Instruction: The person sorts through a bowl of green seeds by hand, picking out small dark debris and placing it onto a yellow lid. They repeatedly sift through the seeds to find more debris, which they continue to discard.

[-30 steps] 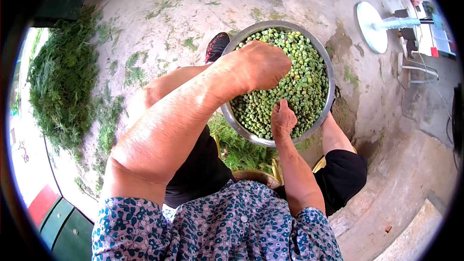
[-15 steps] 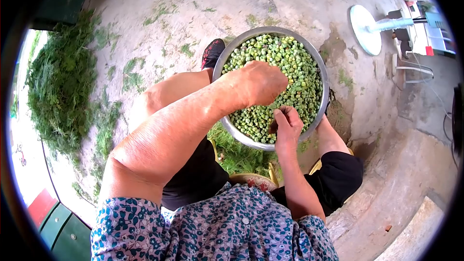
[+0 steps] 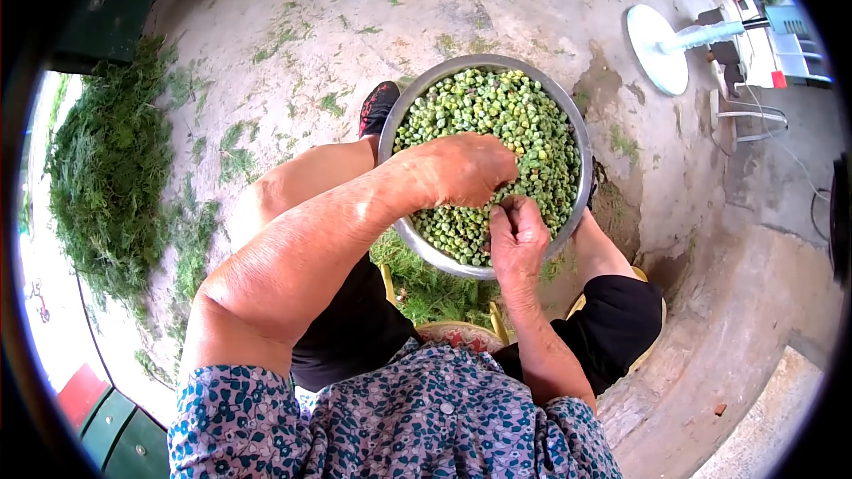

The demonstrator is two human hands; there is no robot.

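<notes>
Likely light, firm; pinch small round green pods (image 3: 479, 98) by sides. Cannot tell grip, left hand (image 3: 475, 165) or right hand (image 3: 520, 235).

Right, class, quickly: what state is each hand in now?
Left hand: curled over the green pods in the metal bowl; grip hidden, cannot be told.
Right hand: fingers curled; whether it holds anything cannot be told.

shirt (image 3: 373, 426): teal floral on pale lilac, pale button (image 3: 446, 408) | shorts (image 3: 612, 324): black | shoe (image 3: 379, 106): black, red marks
</notes>
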